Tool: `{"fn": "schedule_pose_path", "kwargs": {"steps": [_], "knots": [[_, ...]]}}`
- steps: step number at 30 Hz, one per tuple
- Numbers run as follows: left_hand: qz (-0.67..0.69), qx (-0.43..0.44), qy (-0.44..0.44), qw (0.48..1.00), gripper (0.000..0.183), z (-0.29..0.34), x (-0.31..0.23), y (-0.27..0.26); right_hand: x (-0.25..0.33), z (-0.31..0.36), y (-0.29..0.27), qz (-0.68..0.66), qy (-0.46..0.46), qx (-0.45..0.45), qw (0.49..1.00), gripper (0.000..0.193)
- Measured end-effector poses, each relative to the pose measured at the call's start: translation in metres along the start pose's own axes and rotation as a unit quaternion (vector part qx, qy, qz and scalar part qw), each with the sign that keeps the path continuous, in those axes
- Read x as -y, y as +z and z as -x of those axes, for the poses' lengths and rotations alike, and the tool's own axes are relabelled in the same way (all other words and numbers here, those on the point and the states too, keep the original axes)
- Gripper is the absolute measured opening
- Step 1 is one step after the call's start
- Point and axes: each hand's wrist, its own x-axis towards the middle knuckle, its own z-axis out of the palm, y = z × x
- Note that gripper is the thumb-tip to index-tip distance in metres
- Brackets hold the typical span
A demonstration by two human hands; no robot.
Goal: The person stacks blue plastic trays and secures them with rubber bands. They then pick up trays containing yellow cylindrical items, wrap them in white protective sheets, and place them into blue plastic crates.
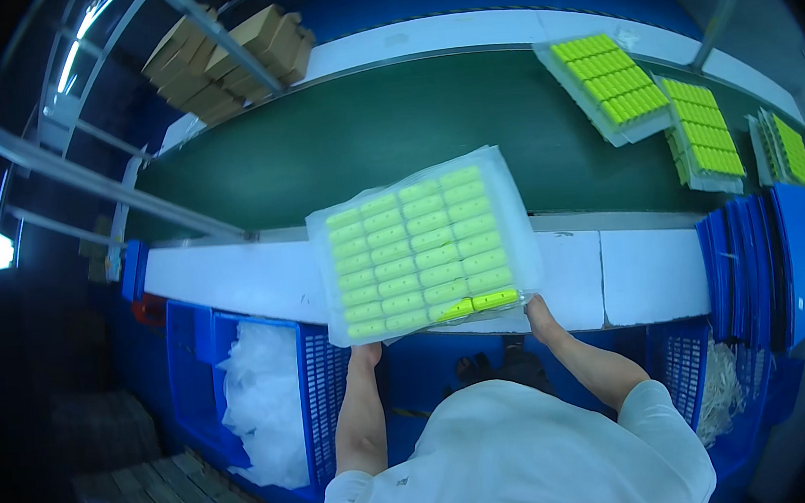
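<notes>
"Grip?"
"Left hand [365, 356], seven o'clock; right hand [542, 320], five: both holding one film-covered pack of lime-green cylinders [421, 250], near corners, presumably for balance; most fingers hidden beneath."
"Location?"
"Over white ledge [655, 274]; green conveyor belt [364, 122], twelve."
"Outlying?"
"Matching packs [609, 82] on belt, two; blue crate [322, 400] of translucent sheeting [267, 394], eight, likely sited for reach."

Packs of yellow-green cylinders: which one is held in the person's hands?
The frontmost pack, its near edge in the left hand and right hand; the other packs lie farther right, along the green conveyor belt.
</notes>
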Motion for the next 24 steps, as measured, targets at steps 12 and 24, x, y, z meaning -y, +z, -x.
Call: {"fn": "schedule_pose_path", "kwargs": {"steps": [12,24], "knots": [[0.006,-0.046,-0.062,0.997,0.052,-0.022,-0.001,-0.024,-0.002,0.044,0.011,-0.034,0.006,-0.060,0.998,0.064],[-0.099,0.011,-0.036,0.994,0.052,-0.021,-0.042,-0.020,0.164,-0.035,-0.093,0.144,-0.129,-0.282,0.940,0.031]]}}
